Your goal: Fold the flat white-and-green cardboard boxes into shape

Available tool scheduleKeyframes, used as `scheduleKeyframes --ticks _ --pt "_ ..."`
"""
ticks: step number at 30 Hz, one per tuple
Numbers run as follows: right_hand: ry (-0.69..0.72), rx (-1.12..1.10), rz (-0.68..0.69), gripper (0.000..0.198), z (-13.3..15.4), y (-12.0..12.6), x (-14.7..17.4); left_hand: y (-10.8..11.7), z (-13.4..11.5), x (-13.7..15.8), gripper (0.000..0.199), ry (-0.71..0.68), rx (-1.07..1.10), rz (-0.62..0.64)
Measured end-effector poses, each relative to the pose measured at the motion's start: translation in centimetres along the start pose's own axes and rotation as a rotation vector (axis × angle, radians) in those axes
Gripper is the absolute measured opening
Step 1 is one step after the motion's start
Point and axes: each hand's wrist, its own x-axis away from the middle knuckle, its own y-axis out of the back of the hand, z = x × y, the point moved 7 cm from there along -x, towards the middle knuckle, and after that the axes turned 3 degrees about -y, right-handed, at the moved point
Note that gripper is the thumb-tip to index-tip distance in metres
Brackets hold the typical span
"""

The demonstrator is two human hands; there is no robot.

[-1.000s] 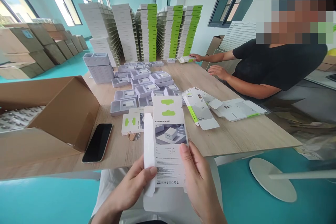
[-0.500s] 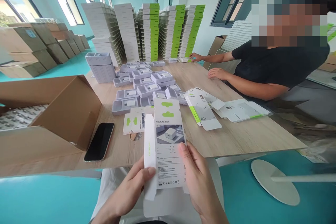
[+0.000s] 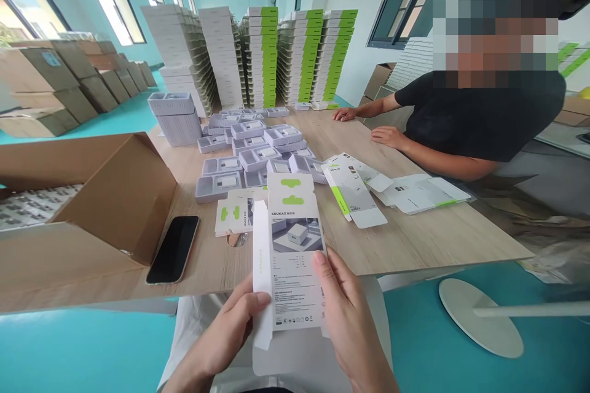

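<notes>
An unfolded white packaging box [image 3: 297,282] with green hang-hole marks and a charger picture is between my hands, above my lap at the table's front edge. My left hand [image 3: 230,328] pinches its narrow side flap, thumb on top. On the opposite side, my right hand [image 3: 348,313] grips the edge with the thumb on the printed face. Just beyond lie small printed cartons [image 3: 234,212], partly covered by the box. Several white plastic trays [image 3: 260,158] with small white blocks in them are heaped behind. Flat box blanks [image 3: 357,196] lie to the right.
An open cardboard carton [image 3: 124,196] and a black phone [image 3: 174,250] are on the left. Tall stacks of white-and-green boxes [image 3: 262,55] line the table's far end. A co-worker [image 3: 479,116] sits at the right, both hands on the table [image 3: 437,245].
The co-worker's far hand has drawn back from the box stack and now rests on the table. My hands hold the box almost unmoved; the view has shifted slightly.
</notes>
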Motion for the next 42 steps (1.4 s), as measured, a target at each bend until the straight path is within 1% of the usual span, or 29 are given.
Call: scheduleKeyframes --ticks 6,10,15,17,19,20,21,23,24,25,26,27,28,30,31,32,34,35,36,38,39,40,41,42 --pt "0.077 0.070 -0.046 0.052 0.6 0.0 0.3 0.3 0.2 -0.3 0.057 0.000 -0.076 0.008" --pt "0.116 0.085 -0.062 0.055 1.3 0.0 0.6 0.1 0.3 -0.3 0.055 -0.006 -0.111 0.043" --pt "0.157 0.132 -0.055 0.055 1.2 0.1 0.6 0.0 0.3 -0.2 0.059 -0.033 -0.097 0.069" --pt "0.196 0.174 -0.051 0.056 1.0 0.3 0.4 -0.1 0.2 -0.3 0.060 -0.039 -0.088 0.077" --pt "0.291 0.272 -0.105 0.055 0.9 0.8 0.3 -0.3 -0.2 -0.5 0.062 -0.067 -0.096 0.049" --pt "0.368 0.343 -0.153 0.053 1.1 1.0 0.3 -0.4 -0.6 -0.7 0.064 -0.117 -0.113 -0.002" --pt "0.470 0.423 -0.204 0.050 1.4 1.1 0.6 -0.4 -1.3 -0.8 0.066 -0.193 -0.139 -0.082" --pt "0.719 0.583 -0.274 0.046 1.8 0.4 1.5 -0.5 -2.8 -0.4 0.073 -0.403 -0.198 -0.277" --pt "0.838 0.640 -0.294 0.051 1.7 -0.3 2.1 -0.8 -3.5 0.0 0.081 -0.502 -0.213 -0.351" --pt "0.931 0.673 -0.299 0.057 1.4 -1.0 2.7 -1.3 -3.9 0.4 0.092 -0.569 -0.210 -0.386" --pt "0.993 0.687 -0.301 0.062 0.8 -1.7 3.2 -1.8 -4.1 0.6 0.100 -0.594 -0.192 -0.391" --pt "1.025 0.690 -0.301 0.063 0.2 -2.3 3.6 -2.1 -4.0 0.7 0.103 -0.579 -0.170 -0.381" --pt "1.037 0.688 -0.291 0.061 -0.6 -2.9 3.9 -2.2 -3.9 0.7 0.098 -0.528 -0.151 -0.379" --pt "1.056 0.682 -0.239 0.052 -2.1 -4.1 4.5 -1.4 -3.5 0.6 0.072 -0.396 -0.121 -0.430" --pt "1.062 0.668 -0.189 0.048 -2.7 -4.5 4.6 -0.6 -3.5 0.6 0.061 -0.358 -0.096 -0.463" --pt "1.058 0.641 -0.129 0.044 -3.1 -4.7 4.6 0.1 -3.7 0.5 0.056 -0.344 -0.058 -0.485" --pt "1.011 0.578 -0.031 0.037 -3.3 -4.6 4.2 1.5 -4.0 0.2 0.062 -0.325 0.032 -0.462" --pt "0.968 0.548 -0.029 0.033 -3.1 -4.1 3.7 2.0 -3.8 -0.1 0.068 -0.286 0.061 -0.416" --pt "0.911 0.515 -0.056 0.032 -2.8 -3.4 3.2 2.3 -3.4 -0.3 0.074 -0.221 0.068 -0.356" --pt "0.733 0.419 -0.108 0.036 -2.3 -2.0 1.9 2.3 -2.0 -0.2 0.083 -0.067 0.047 -0.234" --pt "0.608 0.354 -0.086 0.039 -2.5 -1.7 1.2 2.1 -1.3 0.0 0.087 -0.005 0.033 -0.180" --pt "0.480 0.285 -0.032 0.041 -2.8 -1.7 0.7 1.8 -0.5 0.3 0.091 0.040 0.026 -0.143" --pt "0.369 0.223 0.028 0.043 -3.3 -1.9 0.4 1.6 0.3 0.5 0.096 0.060 0.015 -0.134" --pt "0.289 0.172 0.067 0.045 -3.7 -2.2 0.3 1.5 0.8 0.7 0.099 0.039 -0.005 -0.162"
